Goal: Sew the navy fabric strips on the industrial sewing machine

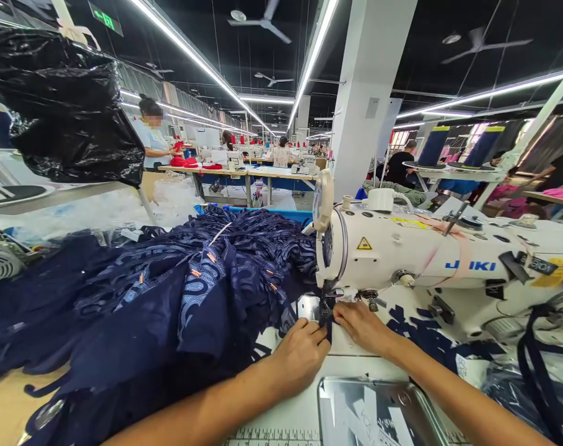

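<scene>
Navy cloth (328,318), likely soft: I'd hold its edges, five o'clock, where left hand (303,352) and right hand (361,324) seemingly pinch.

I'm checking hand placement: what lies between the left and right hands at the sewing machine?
Dark fabric lies between the left hand and right hand, as the head view shows.

the head view looks forward and down, hands (302,353) near.
</scene>
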